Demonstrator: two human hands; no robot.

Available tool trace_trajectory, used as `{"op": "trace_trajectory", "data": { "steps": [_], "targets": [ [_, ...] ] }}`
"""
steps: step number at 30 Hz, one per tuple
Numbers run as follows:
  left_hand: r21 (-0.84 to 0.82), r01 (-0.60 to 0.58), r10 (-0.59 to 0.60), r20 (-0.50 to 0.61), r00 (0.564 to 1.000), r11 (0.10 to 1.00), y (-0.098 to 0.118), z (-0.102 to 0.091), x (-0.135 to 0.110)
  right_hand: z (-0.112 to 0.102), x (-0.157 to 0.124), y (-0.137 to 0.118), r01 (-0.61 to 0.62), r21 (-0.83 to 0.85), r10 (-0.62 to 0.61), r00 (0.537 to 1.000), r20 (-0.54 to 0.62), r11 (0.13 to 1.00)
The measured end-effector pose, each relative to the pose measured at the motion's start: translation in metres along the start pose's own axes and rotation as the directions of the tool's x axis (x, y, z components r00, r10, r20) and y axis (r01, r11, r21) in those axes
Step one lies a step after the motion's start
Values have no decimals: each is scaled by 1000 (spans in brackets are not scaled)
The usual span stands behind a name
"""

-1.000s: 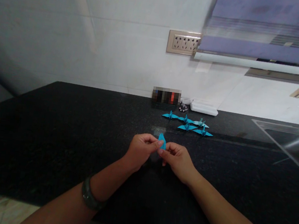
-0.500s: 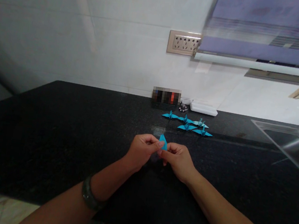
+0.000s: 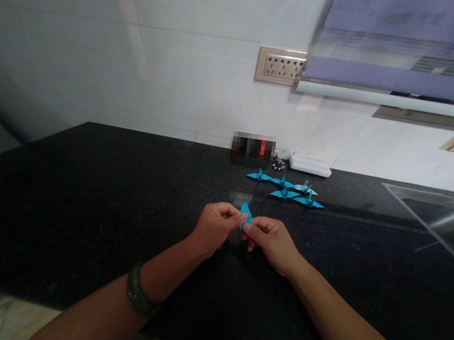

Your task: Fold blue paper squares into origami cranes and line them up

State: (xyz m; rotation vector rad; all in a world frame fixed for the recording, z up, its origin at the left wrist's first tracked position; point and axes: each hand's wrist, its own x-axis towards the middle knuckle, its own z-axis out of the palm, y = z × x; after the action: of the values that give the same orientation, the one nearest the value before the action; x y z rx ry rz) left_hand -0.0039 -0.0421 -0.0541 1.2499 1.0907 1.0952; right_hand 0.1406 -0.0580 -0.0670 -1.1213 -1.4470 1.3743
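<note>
A small folded piece of blue origami paper (image 3: 245,210) is held upright between my two hands, above the dark countertop. My left hand (image 3: 219,222) pinches its left side between thumb and fingers. On its lower right edge, the thumb and fingers of my right hand (image 3: 270,238) are closed. The fingertips hide part of the folds. Beyond my hands, several blue paper cranes stand in two loose rows, among them a crane at the left (image 3: 259,175), a paler one (image 3: 305,188) and one at the front right (image 3: 309,202).
The black countertop (image 3: 99,203) runs back to a white tiled wall. Against it are a blurred-out box (image 3: 253,147), a beaded item (image 3: 279,164) and a white packet (image 3: 310,165). A metal sink (image 3: 447,223) lies at the right. A socket panel (image 3: 281,67) is on the wall.
My right thumb has moved up slightly along the paper's lower right edge. The left hand keeps its pinch, and the cranes stay where they were.
</note>
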Motion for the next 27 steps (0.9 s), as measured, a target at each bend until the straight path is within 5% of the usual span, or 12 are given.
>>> {"op": "trace_trajectory", "data": {
  "steps": [9, 27],
  "targets": [
    [1, 50, -50, 116, 992, 999, -1, 1, 2, -6, 3, 3, 24, 227, 22, 980, -198, 973],
    [141, -44, 16, 192, 981, 989, 3, -1, -1, -3, 2, -2, 39, 315, 18, 984, -178, 948]
  ]
}}
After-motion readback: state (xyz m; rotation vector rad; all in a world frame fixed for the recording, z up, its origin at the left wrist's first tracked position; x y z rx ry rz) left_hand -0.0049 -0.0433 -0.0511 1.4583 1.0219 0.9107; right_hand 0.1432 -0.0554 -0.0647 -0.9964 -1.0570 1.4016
